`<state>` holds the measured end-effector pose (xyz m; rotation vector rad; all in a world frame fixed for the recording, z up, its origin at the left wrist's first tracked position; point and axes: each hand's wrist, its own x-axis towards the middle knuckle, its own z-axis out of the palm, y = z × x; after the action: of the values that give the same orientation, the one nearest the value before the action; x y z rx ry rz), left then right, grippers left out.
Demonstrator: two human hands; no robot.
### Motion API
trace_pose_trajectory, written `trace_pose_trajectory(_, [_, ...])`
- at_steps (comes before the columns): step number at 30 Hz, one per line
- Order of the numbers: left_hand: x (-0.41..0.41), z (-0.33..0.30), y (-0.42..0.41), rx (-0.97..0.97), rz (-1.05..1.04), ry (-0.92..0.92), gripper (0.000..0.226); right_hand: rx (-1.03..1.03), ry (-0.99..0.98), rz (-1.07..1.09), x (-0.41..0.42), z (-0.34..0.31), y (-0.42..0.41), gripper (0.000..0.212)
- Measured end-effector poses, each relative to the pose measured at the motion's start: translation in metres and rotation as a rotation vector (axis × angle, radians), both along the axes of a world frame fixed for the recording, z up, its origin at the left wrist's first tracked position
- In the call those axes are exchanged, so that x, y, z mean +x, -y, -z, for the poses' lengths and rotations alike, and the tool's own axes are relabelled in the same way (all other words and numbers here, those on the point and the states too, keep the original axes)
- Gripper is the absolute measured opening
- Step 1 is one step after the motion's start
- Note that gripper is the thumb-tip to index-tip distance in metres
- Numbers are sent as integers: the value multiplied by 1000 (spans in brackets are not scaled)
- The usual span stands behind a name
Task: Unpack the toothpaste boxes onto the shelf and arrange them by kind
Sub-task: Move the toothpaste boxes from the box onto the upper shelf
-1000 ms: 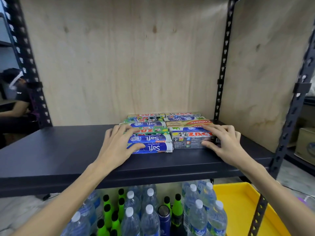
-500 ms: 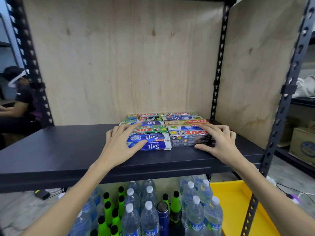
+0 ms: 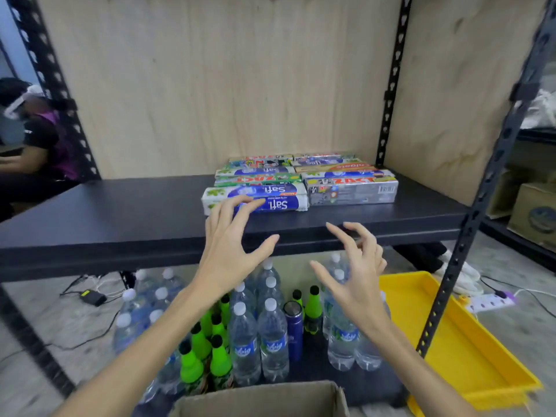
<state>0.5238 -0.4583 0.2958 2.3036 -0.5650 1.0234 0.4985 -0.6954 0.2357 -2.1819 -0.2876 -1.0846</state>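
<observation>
Past my hands a plywood back panel rises behind the dark rack, with another plywood panel on the right, both framed by black perforated uprights. Below my hands the grey concrete floor carries loose cables and a white power strip off to the right. Far left of my hands a person sits, and far right a neighbouring rack holds a cardboard carton.

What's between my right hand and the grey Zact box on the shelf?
In the head view, only bare dark shelf lies between the right hand and the grey Zact box.
</observation>
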Motion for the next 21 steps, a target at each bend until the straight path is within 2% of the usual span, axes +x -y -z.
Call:
trace_pose_trajectory(3, [-30, 43, 3, -13, 22, -8, 69, 59, -76, -32, -19, 46, -20, 72])
trace_pose_trajectory(7, [-66, 129, -5, -54, 8, -118, 70, 82, -240, -53, -46, 117, -40, 73])
trace_pose_trajectory(13, [-109, 274, -41, -120, -181, -509, 64, 58, -538, -50, -90, 252, -54, 79])
trace_pose_trajectory(15, [-122, 312, -53, -100, -269, -615, 63, 54, -656, -54, -102, 291, -52, 80])
trace_pose_trajectory(18, [-139, 365, -70, -218, -349, -882, 64, 39, -851, -37, -120, 344, -51, 80])
trace_pose_trajectory(21, [-150, 411, -84, -238, -453, -1091, 68, 26, -991, 12, -134, 385, -49, 86])
